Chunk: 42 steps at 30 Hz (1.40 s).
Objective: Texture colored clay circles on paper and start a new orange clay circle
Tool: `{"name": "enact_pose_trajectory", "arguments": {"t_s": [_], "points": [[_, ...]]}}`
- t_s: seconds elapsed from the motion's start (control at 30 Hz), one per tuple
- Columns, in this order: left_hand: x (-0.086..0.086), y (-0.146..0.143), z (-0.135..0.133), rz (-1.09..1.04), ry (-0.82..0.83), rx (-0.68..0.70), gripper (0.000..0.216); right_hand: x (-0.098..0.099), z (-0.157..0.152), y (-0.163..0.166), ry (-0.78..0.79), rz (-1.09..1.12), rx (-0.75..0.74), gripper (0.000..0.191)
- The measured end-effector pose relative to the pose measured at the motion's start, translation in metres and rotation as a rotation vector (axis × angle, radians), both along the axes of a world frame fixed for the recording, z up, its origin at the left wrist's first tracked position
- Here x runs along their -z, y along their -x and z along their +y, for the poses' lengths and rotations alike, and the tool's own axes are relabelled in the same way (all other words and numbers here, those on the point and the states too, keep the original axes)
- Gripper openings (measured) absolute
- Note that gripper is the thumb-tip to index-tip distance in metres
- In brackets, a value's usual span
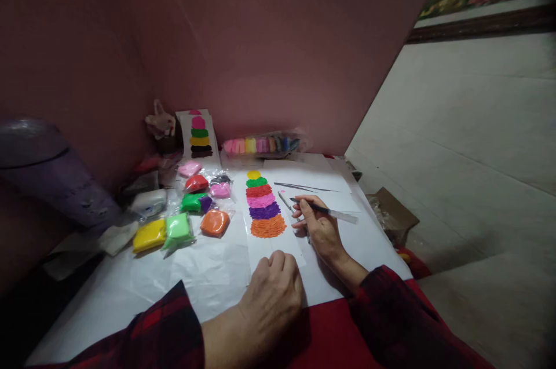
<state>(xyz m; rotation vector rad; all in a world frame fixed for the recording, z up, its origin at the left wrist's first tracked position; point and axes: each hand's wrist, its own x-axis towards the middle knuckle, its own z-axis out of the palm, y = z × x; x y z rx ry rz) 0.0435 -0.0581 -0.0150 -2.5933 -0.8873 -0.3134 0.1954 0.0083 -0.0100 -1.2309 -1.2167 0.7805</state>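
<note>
From a distance I view 2 bare hands at work over a white-covered tabletop (373, 253). The right hand (321, 233) has its grip closed around a slim dark tool (325, 209), held like a pen, with its dark tip toward the left and its translucent end toward the right. The left hand (275, 291) rests at the near edge of a white sheet (259, 248), knuckles up and fingers curled; I cannot tell whether its grip holds anything. The sheet lies between the wrapped packets and the right hand. It bears 6 stacked bands (262, 200): from the far end, yellow, green, red, pink, purple and orange, widening toward me. Just beside them, right, lies a thin silvery tool (285, 200), with dark thin strips (302, 186) farther back. At left I note wrapped packets, among them yellow (150, 236), light green (178, 229) and orange (214, 222). Behind, a banded card (200, 142) stands left of a clear bag of coloured pieces (263, 145), near the wall (269, 68).
</note>
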Motion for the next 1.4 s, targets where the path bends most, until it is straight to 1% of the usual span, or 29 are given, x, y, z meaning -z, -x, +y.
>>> {"name": "enact_pose_trajectory", "arguments": {"t_s": [0.1, 0.2, 0.33, 0.47, 0.6, 0.73, 0.83, 0.97, 1.1, 1.17, 1.23, 1.33, 1.4], "points": [[0.0, -0.002, -0.006, -0.052, -0.105, -0.013, 0.008, 0.006, 0.007, -0.003, 0.044, 0.033, 0.039, 0.041], [-0.001, -0.003, -0.004, -0.074, -0.128, -0.017, 0.008, 0.011, 0.014, -0.008, 0.015, 0.027, 0.07, 0.042], [0.0, -0.004, 0.004, -0.078, -0.142, 0.004, 0.011, 0.014, 0.018, -0.013, -0.024, -0.067, 0.09, 0.038], [0.002, -0.005, 0.009, -0.081, -0.134, 0.025, 0.014, 0.008, 0.012, -0.01, -0.058, -0.105, 0.043, 0.031], [0.005, -0.004, 0.006, -0.079, -0.11, 0.021, 0.016, 0.002, -0.002, 0.002, -0.021, 0.009, -0.072, 0.026], [0.006, -0.004, 0.001, -0.088, -0.117, 0.017, 0.014, 0.003, -0.01, 0.015, 0.145, 0.153, -0.196, 0.03], [0.008, -0.005, 0.0, -0.118, -0.111, 0.032, 0.014, 0.007, -0.01, 0.019, 0.19, 0.142, -0.206, 0.03], [0.011, -0.007, 0.002, -0.164, -0.088, 0.051, 0.015, 0.013, -0.007, 0.017, 0.162, 0.076, -0.183, 0.025], [0.012, -0.007, 0.004, -0.194, -0.058, 0.068, 0.013, 0.014, -0.005, 0.015, 0.138, 0.03, -0.146, 0.021], [0.013, -0.007, 0.004, -0.177, -0.014, 0.061, 0.02, 0.013, -0.005, 0.014, 0.131, 0.036, -0.146, 0.02], [0.015, -0.006, 0.004, -0.163, 0.027, 0.048, 0.034, 0.011, -0.006, 0.014, 0.137, 0.033, -0.153, 0.02], [0.019, -0.004, 0.002, -0.188, 0.033, 0.024, 0.053, 0.008, -0.009, 0.014, 0.15, -0.006, -0.16, 0.022], [0.021, -0.003, 0.001, -0.21, 0.029, 0.008, 0.058, 0.008, -0.011, 0.014, 0.155, -0.013, -0.16, 0.023]]}}
